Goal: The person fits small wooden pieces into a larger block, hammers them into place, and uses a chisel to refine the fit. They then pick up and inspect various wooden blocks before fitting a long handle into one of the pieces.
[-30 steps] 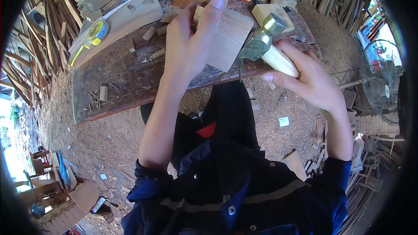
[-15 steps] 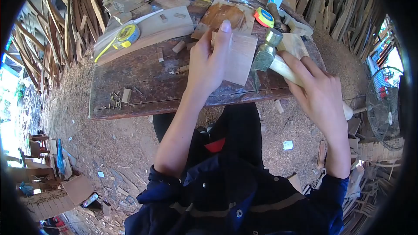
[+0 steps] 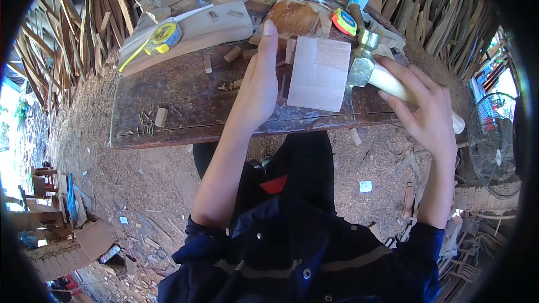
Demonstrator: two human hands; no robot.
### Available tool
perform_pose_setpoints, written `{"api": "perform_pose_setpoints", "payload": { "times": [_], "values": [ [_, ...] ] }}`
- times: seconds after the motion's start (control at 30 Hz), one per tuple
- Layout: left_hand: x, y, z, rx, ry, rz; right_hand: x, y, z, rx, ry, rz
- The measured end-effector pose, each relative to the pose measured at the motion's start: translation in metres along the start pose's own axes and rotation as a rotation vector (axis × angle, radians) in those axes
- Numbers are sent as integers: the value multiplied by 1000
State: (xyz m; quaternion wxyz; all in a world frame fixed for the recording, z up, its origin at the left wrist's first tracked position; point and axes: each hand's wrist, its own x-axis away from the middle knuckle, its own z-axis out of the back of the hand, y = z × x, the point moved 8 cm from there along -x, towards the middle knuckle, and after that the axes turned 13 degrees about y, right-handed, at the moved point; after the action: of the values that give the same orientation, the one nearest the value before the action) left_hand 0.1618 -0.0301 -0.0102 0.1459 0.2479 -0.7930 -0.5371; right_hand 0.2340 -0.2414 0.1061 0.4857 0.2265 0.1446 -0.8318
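Rests open, flat left hand (image 3: 258, 81) beside wood panel (image 3: 319, 73) near the workbench's (image 3: 168, 106) front edge. Grips hammer (image 3: 364, 67) in closed right hand (image 3: 424, 109), at the panel's right side. Probably best to brace the panel firmly, fingers clear.

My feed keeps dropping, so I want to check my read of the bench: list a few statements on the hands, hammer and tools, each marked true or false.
1. The right hand grips the hammer by its pale handle. True.
2. The hammer's head rests on the middle of the square wood panel. False: it is off the panel's right edge.
3. The left hand lies along the panel's left side, fingers stretched out. True.
4. The yellow tape measure lies on the ground. False: it sits on a plank at the back of the bench.
5. Loose nails lie near the bench's front left corner. True.
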Motion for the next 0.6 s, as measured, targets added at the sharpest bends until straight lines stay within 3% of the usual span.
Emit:
{"api": "perform_pose_setpoints", "payload": {
  "times": [0.3,0.4,0.6],
  "values": [
    [-4,-23,7,-70,-31,134,-13,-5,23,70,34,110],
    [-8,-36,15,-156,6,152,-27,-16,34,118,46,249],
    [3,-31,6,-20,91,118,-52,-45,46,349,43,509]
  ]
}}
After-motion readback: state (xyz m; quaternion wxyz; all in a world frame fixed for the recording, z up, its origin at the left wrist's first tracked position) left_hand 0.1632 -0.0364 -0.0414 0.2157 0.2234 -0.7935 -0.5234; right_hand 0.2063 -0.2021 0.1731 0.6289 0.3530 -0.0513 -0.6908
